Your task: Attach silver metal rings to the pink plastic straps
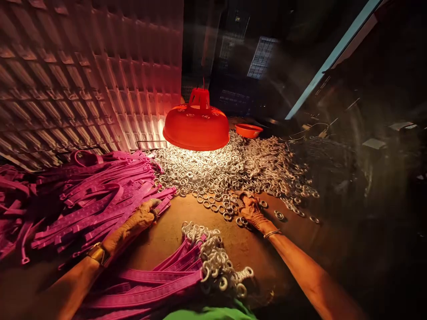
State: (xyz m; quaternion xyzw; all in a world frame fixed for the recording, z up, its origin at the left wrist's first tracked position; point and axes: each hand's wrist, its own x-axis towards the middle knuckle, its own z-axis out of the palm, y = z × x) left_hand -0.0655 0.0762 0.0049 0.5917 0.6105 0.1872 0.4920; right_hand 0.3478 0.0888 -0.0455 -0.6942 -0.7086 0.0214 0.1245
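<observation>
My left hand (147, 214), with a gold watch on its wrist, is closed on the end of a pink strap (166, 200) at the near edge of a large strap heap. At the front edge of a pile of metal rings (213, 178), my right hand (251, 211) has its fingers curled among the rings; they look pinched on one, though the fingertips are partly hidden. Between my forearms lies a bundle of pink straps (167, 278) whose ends carry clusters of metal rings (216, 260). A few loose rings (279, 216) lie right of my right hand.
A red lamp shade (196, 126) hangs low over the ring pile, lit beneath. Behind the pile sits a shallow orange-red basin (249, 130). Corrugated sheeting (133, 75) rises at the back left. The brown work surface (182, 209) shows between the piles; the right side is dark.
</observation>
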